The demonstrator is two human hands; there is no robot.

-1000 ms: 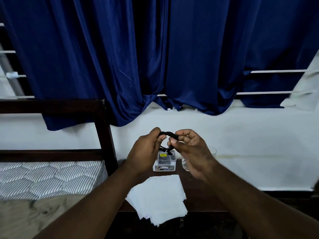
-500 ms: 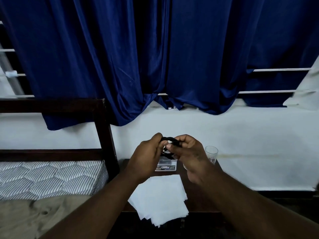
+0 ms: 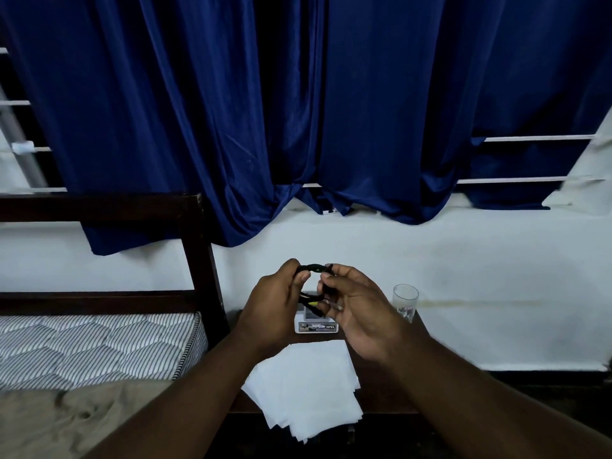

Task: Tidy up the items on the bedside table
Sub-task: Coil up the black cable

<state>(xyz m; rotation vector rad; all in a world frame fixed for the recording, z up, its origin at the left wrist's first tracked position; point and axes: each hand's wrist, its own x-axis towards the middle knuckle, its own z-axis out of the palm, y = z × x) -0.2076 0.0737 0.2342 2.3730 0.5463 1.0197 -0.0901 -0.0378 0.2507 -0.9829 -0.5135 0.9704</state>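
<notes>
- Black cable (image 3: 313, 268), coiled into a small loop, was held up in the air between both hands, above the back of the desk (image 3: 369, 394) and clear of its top.
- At the loop's left side, the left hand (image 3: 275, 306) had a closed grip: thumb and curled fingers pinched the coil.
- On the loop's right side, the right hand (image 3: 357, 313) also had a closed grip, its thumb and forefinger pinching the coil while the other fingers lay looser below.
- Loose ends of the cable hung down between the two palms, one with a small yellow-green mark; the plug type could not be made out.
- Directly below the hands a small white box (image 3: 316, 327) sat on the desk, partly hidden by them.
- To the right of the box, near the desk's back edge, stood a clear glass (image 3: 405, 301), upright and apart from both hands.
- White papers (image 3: 304, 389) lay in a loose fanned stack at the front, overhanging the desk's front edge.
- Left of the desk were a dark wooden bed frame (image 3: 198, 246) and a striped mattress (image 3: 99, 342); a blue curtain (image 3: 298, 111) hung behind.
</notes>
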